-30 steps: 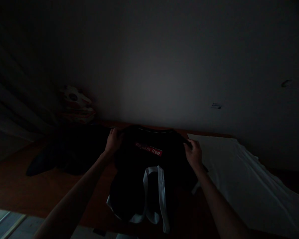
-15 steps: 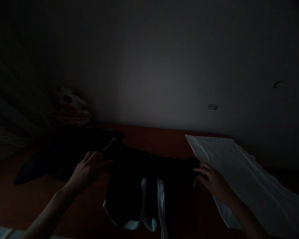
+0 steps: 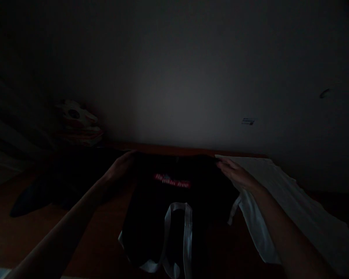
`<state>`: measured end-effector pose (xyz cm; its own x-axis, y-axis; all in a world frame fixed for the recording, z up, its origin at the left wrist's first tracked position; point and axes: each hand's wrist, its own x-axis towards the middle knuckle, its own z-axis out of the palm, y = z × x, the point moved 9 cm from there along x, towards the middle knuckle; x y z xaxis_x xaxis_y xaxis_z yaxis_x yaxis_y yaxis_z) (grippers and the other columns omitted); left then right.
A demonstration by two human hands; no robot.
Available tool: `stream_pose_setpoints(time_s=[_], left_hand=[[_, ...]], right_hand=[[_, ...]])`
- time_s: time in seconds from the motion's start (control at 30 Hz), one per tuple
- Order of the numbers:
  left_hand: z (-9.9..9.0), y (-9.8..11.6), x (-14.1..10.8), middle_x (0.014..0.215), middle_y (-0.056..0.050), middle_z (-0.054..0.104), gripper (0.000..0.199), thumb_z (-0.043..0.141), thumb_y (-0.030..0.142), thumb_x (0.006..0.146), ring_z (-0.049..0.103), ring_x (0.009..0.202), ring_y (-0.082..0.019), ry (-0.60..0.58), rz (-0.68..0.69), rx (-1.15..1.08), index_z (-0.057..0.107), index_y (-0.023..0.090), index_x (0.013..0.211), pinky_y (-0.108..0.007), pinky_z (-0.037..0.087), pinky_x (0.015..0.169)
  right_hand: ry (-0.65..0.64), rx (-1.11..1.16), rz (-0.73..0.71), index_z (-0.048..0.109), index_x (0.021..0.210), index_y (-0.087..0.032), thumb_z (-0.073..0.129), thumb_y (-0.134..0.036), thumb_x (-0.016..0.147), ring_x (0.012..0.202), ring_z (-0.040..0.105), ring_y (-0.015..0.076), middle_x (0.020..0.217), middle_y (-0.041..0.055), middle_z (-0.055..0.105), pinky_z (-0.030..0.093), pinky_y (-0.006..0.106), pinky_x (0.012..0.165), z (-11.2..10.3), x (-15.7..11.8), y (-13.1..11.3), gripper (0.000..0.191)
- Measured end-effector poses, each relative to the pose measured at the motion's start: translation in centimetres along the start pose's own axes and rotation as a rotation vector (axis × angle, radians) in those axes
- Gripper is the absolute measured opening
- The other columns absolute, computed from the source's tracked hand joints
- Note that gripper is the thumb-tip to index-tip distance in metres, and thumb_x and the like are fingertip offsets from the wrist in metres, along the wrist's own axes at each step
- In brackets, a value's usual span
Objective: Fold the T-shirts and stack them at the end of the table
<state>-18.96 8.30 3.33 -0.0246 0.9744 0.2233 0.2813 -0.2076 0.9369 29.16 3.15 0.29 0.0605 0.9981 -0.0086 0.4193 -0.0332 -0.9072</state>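
A black T-shirt (image 3: pixel 154 205) lies spread on the reddish-brown surface, with a red printed band of pale lettering across its chest and white trim at one sleeve. A white strip (image 3: pixel 188 228) loops over its lower front. My left hand (image 3: pixel 122 164) is closed at the far left shoulder; its fingertips are lost in the dark. At the opposite shoulder my right hand (image 3: pixel 235 171) is closed on the cloth, fingers together. Just beyond and under my right forearm lies a white cloth (image 3: pixel 273 193).
Dark clothing (image 3: pixel 72 182) is heaped on the left of the brown surface (image 3: pixel 23 232). A white plush-like thing with a dark round eye (image 3: pixel 78 116) sits in the back left corner. Behind stands a grey wall (image 3: pixel 174 77) with a small label (image 3: pixel 248 121). The room is very dim.
Both hands have moved away from me, toward the wall, taking the shirt's upper part with them. The folded-over top is now laid out flat, and the red lettering and right sleeve show.
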Motion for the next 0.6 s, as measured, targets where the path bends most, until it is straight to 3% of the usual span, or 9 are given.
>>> stream_pose_setpoints(time_s=[0.07, 0.1, 0.13, 0.2, 0.27, 0.33, 0.47, 0.6], left_hand=[[1.4, 2.1, 2.8, 0.146, -0.015, 0.059, 0.065, 0.066, 0.052, 0.081, 0.049, 0.142, -0.033, 0.099, 0.144, 0.046, 0.058, 0.021, 0.138, -0.047, 0.045, 0.112], [2.2, 2.7, 3.7, 0.152, -0.015, 0.053, 0.068, 0.064, 0.05, 0.083, 0.043, 0.147, -0.032, 0.103, 0.183, 0.086, 0.053, 0.02, 0.143, -0.047, 0.041, 0.116], [3.0, 3.0, 4.2, 0.153, -0.015, 0.053, 0.067, 0.061, 0.05, 0.085, 0.043, 0.146, -0.031, 0.096, 0.21, 0.137, 0.051, 0.019, 0.144, -0.046, 0.041, 0.116], [5.1, 2.9, 3.5, 0.142, -0.014, 0.062, 0.057, 0.057, 0.05, 0.088, 0.056, 0.135, -0.03, -0.034, 0.248, 0.274, 0.058, 0.019, 0.136, -0.044, 0.045, 0.112], [7.2, 1.9, 0.5, 0.125, -0.012, 0.072, 0.043, 0.054, 0.049, 0.091, 0.067, 0.119, -0.029, -0.219, 0.299, 0.438, 0.069, 0.021, 0.12, -0.042, 0.05, 0.107], [8.4, -0.1, -3.9, 0.122, -0.011, 0.074, 0.036, 0.054, 0.048, 0.093, 0.068, 0.116, -0.03, -0.331, 0.356, 0.593, 0.073, 0.023, 0.112, -0.044, 0.05, 0.106], [8.2, -5.7, -11.2, 0.142, -0.012, 0.065, 0.048, 0.054, 0.056, 0.096, 0.062, 0.129, -0.034, -0.354, 0.329, 0.812, 0.066, 0.027, 0.133, -0.053, 0.048, 0.109], [8.5, -8.7, -13.5, 0.16, -0.015, 0.045, 0.059, 0.052, 0.057, 0.098, 0.042, 0.148, -0.036, -0.355, 0.365, 0.875, 0.054, 0.026, 0.149, -0.06, 0.037, 0.118]], right_hand=[[0.191, -0.115, -0.17, 0.044, 0.146, -0.023, 0.062, -0.056, 0.088, 0.147, 0.044, 0.028, 0.158, 0.016, 0.047, 0.038, 0.046, 0.118, -0.4, 1.7, -2.6, 0.069], [0.217, -0.186, -0.226, 0.041, 0.15, -0.024, 0.063, -0.055, 0.088, 0.149, 0.04, 0.0282, 0.162, 0.0144, 0.043, 0.035, 0.047, 0.12, 0.1, 1.9, -3.4, 0.074], [0.198, -0.256, -0.262, 0.042, 0.15, -0.024, 0.063, -0.055, 0.088, 0.149, 0.041, 0.0285, 0.161, 0.0137, 0.044, 0.034, 0.048, 0.121, 1.0, 1.8, -3.8, 0.073], [0.101, -0.383, -0.307, 0.056, 0.139, -0.024, 0.058, -0.054, 0.091, 0.141, 0.052, 0.0283, 0.15, 0.0131, 0.057, 0.038, 0.047, 0.118, 3.5, 0.3, -3.3, 0.057], [0.017, -0.485, -0.321, 0.068, 0.121, -0.023, 0.053, -0.054, 0.095, 0.132, 0.059, 0.0276, 0.138, 0.013, 0.066, 0.042, 0.045, 0.115, 5.8, -2.4, -1.4, 0.044], [0.012, -0.566, -0.291, 0.069, 0.121, -0.023, 0.048, -0.055, 0.098, 0.13, 0.061, 0.0281, 0.136, 0.0129, 0.067, 0.044, 0.047, 0.114, 7.2, -5.5, 1.5, 0.045], [0.088, -0.777, -0.261, 0.061, 0.137, -0.024, 0.044, -0.053, 0.101, 0.136, 0.056, 0.0324, 0.146, 0.0144, 0.061, 0.036, 0.058, 0.116, 8.5, -10.0, 6.7, 0.049], [0.11, -0.931, -0.26, 0.053, 0.145, -0.028, 0.037, -0.045, 0.103, 0.148, 0.041, 0.0326, 0.156, 0.0127, 0.051, 0.025, 0.066, 0.119, 8.6, -9.4, 9.7, 0.048]])
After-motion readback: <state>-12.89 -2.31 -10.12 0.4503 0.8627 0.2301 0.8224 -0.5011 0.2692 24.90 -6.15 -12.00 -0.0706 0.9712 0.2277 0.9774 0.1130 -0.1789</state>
